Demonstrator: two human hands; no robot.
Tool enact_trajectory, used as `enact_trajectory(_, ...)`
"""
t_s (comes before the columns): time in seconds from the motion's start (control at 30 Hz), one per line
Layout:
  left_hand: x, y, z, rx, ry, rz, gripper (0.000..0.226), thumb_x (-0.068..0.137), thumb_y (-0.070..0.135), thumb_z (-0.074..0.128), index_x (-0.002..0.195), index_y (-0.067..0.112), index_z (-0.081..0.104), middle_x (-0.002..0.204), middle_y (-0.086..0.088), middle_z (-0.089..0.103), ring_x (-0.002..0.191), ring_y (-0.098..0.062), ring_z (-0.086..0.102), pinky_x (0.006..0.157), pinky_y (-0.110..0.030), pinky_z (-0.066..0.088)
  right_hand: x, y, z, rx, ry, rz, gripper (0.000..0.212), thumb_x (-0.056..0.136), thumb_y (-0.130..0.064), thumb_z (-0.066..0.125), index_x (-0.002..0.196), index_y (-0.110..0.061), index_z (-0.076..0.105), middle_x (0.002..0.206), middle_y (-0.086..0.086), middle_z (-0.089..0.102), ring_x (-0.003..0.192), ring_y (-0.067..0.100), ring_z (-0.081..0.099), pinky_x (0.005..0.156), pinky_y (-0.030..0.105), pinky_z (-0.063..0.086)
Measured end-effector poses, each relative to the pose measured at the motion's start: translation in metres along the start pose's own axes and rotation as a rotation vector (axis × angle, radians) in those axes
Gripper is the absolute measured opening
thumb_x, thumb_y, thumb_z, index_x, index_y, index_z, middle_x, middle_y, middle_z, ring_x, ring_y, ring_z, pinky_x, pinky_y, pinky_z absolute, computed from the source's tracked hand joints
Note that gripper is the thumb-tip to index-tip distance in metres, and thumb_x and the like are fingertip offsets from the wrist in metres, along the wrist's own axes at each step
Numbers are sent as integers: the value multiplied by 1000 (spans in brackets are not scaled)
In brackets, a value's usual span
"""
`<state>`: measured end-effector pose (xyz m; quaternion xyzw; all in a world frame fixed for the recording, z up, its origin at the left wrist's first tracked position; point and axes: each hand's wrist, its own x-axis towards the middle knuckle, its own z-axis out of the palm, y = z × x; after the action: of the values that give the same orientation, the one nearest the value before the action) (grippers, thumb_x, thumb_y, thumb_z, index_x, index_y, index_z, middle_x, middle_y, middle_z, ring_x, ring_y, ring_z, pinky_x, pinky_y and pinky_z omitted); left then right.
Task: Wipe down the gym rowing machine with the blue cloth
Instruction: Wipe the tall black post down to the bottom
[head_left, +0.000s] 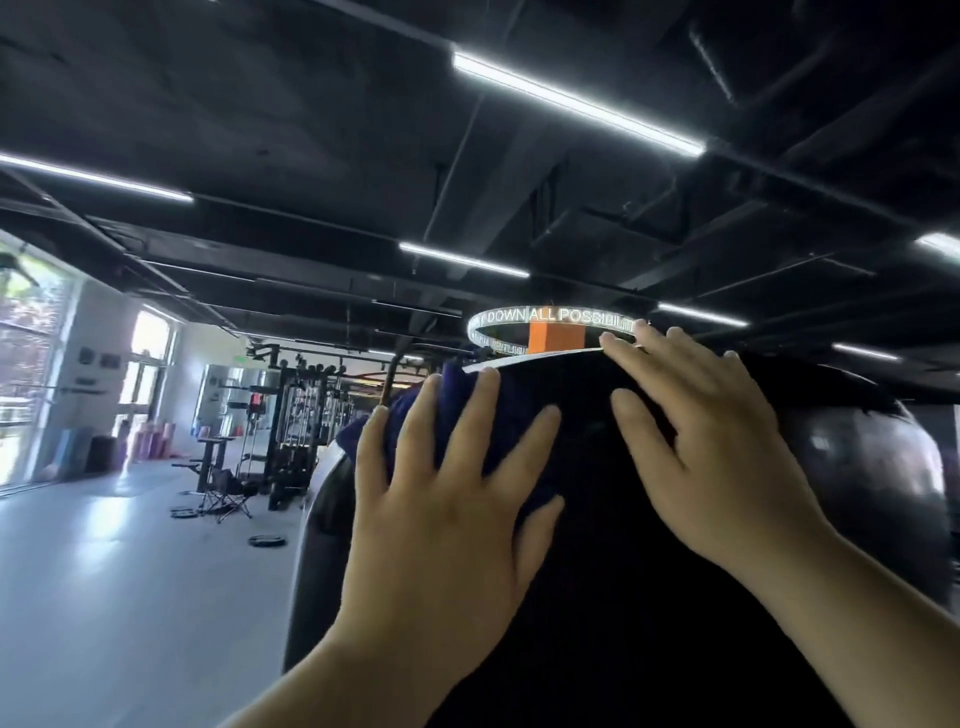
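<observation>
Gym hall: pale glossy floor (104, 597), black ceiling (311, 104) with six white light strips (576, 98), one lit ring sign (550, 316), weight racks (296, 415) far off. Close up, the dark curved housing of the rowing machine (597, 571) fills the lower right. One blue cloth (397, 410) lies on its upper left, pressed under the left hand (447, 519), fingers spread straight. The right hand (727, 467) rests flat beside it, fingers straight, holding nothing.

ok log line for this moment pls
phase: wipe | left hand: presses blue cloth flat on rowing machine top | right hand: flat on machine, no cloth
</observation>
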<state>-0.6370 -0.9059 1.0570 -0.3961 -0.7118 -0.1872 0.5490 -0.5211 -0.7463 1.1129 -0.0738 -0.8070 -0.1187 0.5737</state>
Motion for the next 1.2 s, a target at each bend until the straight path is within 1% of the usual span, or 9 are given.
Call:
enact_trajectory(0.13,13,4,-3,-1,26,61,67,97,58,27,155,26,22,158,-17,28,147,-39,22,115,-64,15,-10,3,0,-53,-85,9,56,96,-59,12,151,-47,15,163,-15,10,150,3,-3,121,35,-11)
enact_trajectory(0.23,44,-1,-19,-279,50,-36,90,90,62,46,155,32,-9,164,-15,-7,144,-33,32,116,-42,30,-7,2,0,-28,-93,41,54,95,-62,10,148,-52,10,163,-18,8,149,0,-7,120,33,-14)
enact_trajectory(0.3,51,-7,-25,-400,-35,-141,106,82,67,57,153,35,-14,161,-4,-26,140,-27,39,107,-29,33,-7,1,-1,-13,-85,40,53,95,-61,11,147,-53,11,162,-18,10,149,-1,-6,119,31,-14)
enact_trajectory(0.37,35,-5,-20,-298,-34,-74,91,84,71,48,156,27,14,165,-1,-5,147,-22,26,117,-29,16,-10,1,-2,-3,-75,46,52,95,-61,13,147,-53,12,162,-18,11,149,-1,-6,119,30,-15)
enact_trajectory(0.43,11,3,-16,-190,-39,8,76,91,72,31,151,25,36,162,-1,21,150,-25,17,121,-47,5,-13,2,-2,-2,-77,48,54,96,-61,13,149,-51,13,162,-18,10,149,0,-6,120,33,-14)
enact_trajectory(0.57,16,18,-17,-45,-142,-18,67,95,66,14,152,34,29,156,-18,33,144,-41,28,107,-69,27,-14,6,-5,-58,-95,44,54,94,-64,9,148,-55,8,160,-23,4,151,10,-9,120,44,-12)
enact_trajectory(0.67,69,29,-29,-23,-228,-180,67,87,71,5,150,49,12,163,-8,14,149,-37,13,111,-66,23,-9,15,-9,-41,-88,50,55,93,-64,8,147,-56,11,161,-20,9,152,11,-3,121,42,-9)
enact_trajectory(0.87,33,48,-10,54,-51,-106,71,87,69,31,143,29,48,149,-8,45,137,-39,39,102,-67,35,-8,53,-14,-40,-49,-12,58,97,-60,13,152,-43,23,161,-10,23,151,12,11,122,39,-1)
enact_trajectory(1.2,101,114,-7,92,-15,-332,59,91,62,29,139,33,50,150,3,44,138,-25,39,112,-56,29,-3,124,-31,33,-92,-138,61,94,-63,13,150,-45,26,159,-12,28,149,10,19,121,33,2)
